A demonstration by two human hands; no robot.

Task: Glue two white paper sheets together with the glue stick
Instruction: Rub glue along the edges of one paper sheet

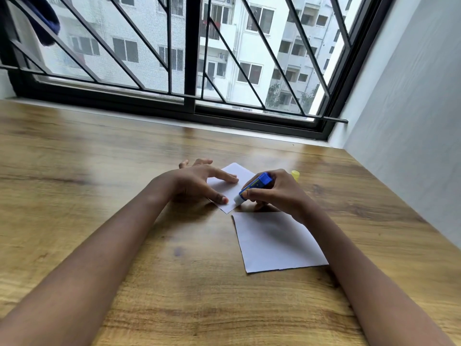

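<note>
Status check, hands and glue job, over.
Left hand pinning far paper sheet. Right hand holds glue stick, tip on sheet. Second sheet waiting nearer. Nothing in the way.

Both bare forearms reach forward. The left hand [197, 182] lies flat, fingers spread and pressing down; the right hand [275, 189] is curled in a grip, wrist raised.
</note>
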